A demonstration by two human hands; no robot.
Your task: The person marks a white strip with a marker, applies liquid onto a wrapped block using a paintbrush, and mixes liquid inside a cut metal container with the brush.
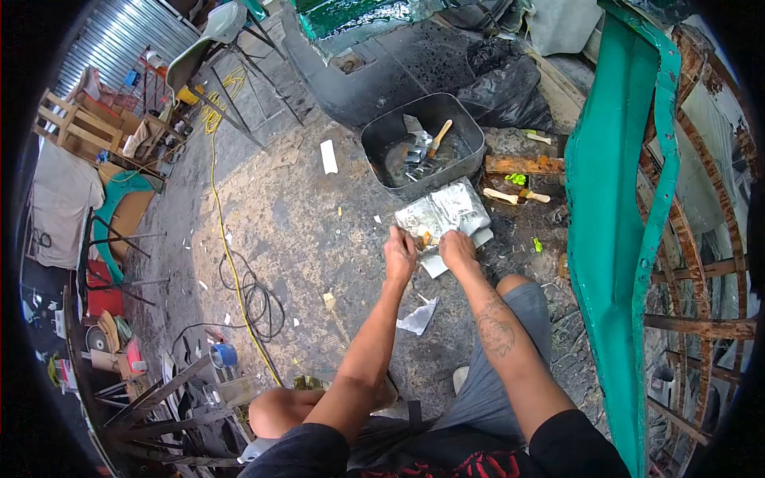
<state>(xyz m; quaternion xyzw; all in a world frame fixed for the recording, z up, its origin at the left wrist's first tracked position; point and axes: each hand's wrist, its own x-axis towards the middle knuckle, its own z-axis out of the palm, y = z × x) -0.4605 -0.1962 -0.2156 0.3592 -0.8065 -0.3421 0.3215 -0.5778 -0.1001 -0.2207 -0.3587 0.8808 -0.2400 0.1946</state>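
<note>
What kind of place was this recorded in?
Probably a fibreglass or body workshop: brushes stand in a black tub, a large green panel rests alongside, and a yellow cord crosses the stained floor.

black short sleeves, a red-marked black top, grey shorts, a tattooed forearm.

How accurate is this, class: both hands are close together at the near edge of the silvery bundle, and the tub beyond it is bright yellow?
The tub's colour is wrong: the head view shows a dark tub. The left hand and right hand are indeed close together at the silvery bundle's near edge.
</note>
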